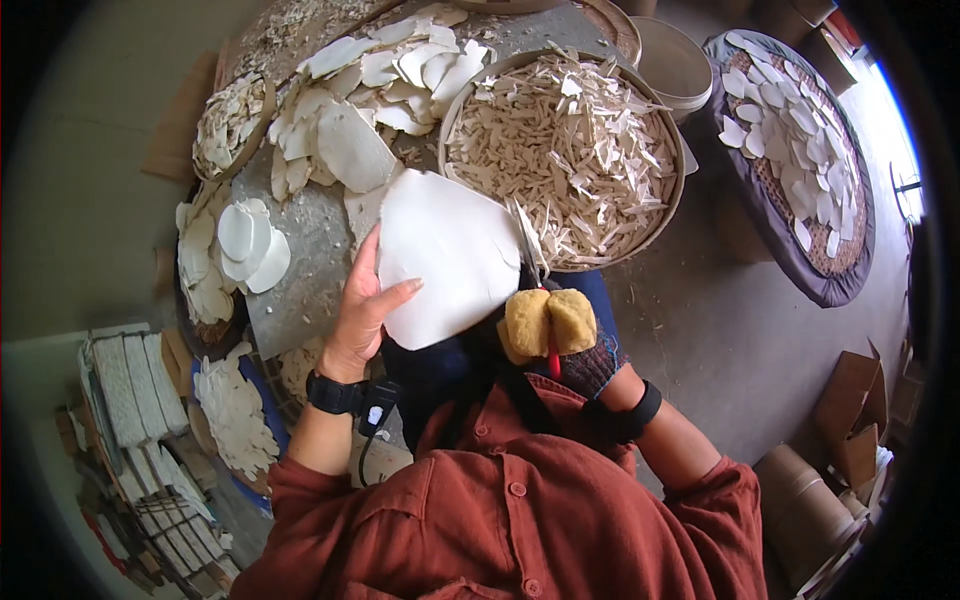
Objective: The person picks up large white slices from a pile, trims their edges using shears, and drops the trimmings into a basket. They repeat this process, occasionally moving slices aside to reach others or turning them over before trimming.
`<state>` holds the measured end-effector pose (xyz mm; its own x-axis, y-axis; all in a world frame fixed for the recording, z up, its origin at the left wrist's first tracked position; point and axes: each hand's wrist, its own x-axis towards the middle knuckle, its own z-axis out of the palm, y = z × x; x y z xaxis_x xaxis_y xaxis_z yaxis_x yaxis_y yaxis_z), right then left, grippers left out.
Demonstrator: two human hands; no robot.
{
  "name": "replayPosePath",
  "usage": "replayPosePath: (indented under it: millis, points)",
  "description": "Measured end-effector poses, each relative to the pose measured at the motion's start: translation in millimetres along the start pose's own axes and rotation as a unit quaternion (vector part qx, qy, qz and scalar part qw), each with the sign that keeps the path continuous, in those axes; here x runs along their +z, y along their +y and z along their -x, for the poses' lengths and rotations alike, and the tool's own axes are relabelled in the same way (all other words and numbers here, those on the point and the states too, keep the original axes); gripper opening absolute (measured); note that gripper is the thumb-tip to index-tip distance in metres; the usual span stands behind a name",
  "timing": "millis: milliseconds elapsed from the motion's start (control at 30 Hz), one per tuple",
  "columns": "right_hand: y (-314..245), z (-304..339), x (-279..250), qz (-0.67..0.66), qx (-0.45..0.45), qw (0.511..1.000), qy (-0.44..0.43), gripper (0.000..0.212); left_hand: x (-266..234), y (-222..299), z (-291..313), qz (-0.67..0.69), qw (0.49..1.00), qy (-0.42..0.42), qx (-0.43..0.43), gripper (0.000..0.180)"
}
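Observation:
My left hand (366,308) pinches the left edge of a large, thin white sheet (450,255) with a rounded outline, thumb on top and fingers underneath. What the sheet is made of, I cannot tell. In a dark knitted glove, my right hand (594,366) grips scissors (533,252) with red handles. Yellow foam pads (565,320) wrap the handles and hide most of the fingers. The blades point away from me along the sheet's right edge, and a narrow strip stands beside them. Just beyond lies a round tray (683,178) heaped with pale trimmed scraps (565,150).
A grey worktable (285,325) carries a pile of untrimmed white sheets (355,145) and a small stack of rounded pieces (252,245). To the right, a cloth-edged round stand (838,285) holds trimmed pieces. A bucket (675,60) stands behind the tray; cardboard (853,410) lies at lower right.

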<state>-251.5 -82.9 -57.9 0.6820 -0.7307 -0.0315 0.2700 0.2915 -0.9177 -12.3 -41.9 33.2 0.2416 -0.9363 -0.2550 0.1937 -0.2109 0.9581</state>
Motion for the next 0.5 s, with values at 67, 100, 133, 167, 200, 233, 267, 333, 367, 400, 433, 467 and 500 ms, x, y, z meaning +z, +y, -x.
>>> replayPosePath:
  millis: [67, 100, 133, 167, 200, 233, 267, 333, 367, 400, 433, 467, 500]
  points:
    - [-4, -1, -6, 0.197, -0.090, 0.976, -0.004, 0.029, 1, 4, 1, -0.009, 1.000, -0.025, -0.014, 0.080]
    - [-5, -2, -9, 0.385, -0.179, 0.905, -0.006, 0.028, 1, 7, 0, -0.012, 0.999, -0.038, -0.032, 0.081]
    - [-4, -1, -11, 0.385, -0.179, 0.906, -0.007, 0.028, 2, 9, 0, -0.014, 0.997, -0.052, -0.050, 0.082]
    - [-3, 0, -14, 0.399, -0.169, 0.901, -0.015, 0.028, 1, 12, 2, -0.014, 0.997, -0.050, -0.050, 0.082]
    - [-2, 1, -17, 0.414, -0.158, 0.896, -0.020, 0.028, 1, 15, 2, -0.013, 0.995, -0.068, -0.068, 0.081]
    - [3, 2, -19, 0.414, -0.158, 0.896, -0.019, 0.028, 1, 17, 2, -0.011, 0.992, -0.087, -0.087, 0.081]
    - [11, 2, -22, 0.413, -0.123, 0.902, -0.032, 0.028, 2, 14, 2, -0.011, 0.992, -0.089, -0.087, 0.081]
    - [8, 0, -20, 0.411, -0.089, 0.906, -0.044, 0.028, -2, 5, 3, 0.026, 0.998, 0.028, -0.055, 0.067]
    - [3, 1, -20, 0.424, -0.129, 0.896, -0.023, 0.028, -1, -1, 4, 0.026, 0.998, 0.026, -0.055, 0.067]
    - [-1, 0, -17, 0.435, -0.169, 0.884, -0.004, 0.028, 1, -8, 7, 0.075, 0.992, 0.095, -0.026, 0.058]
    - [-1, -1, -14, 0.435, -0.170, 0.884, -0.004, 0.028, 6, -15, 10, 0.125, 0.979, 0.163, 0.003, 0.050]
    - [-1, -2, -11, 0.429, -0.168, 0.888, 0.006, 0.028, 14, -23, 12, 0.157, 0.966, 0.202, 0.025, 0.040]
    - [-1, -2, -10, 0.424, -0.165, 0.890, 0.016, 0.027, 23, -27, 15, 0.195, 0.956, 0.217, 0.021, 0.041]
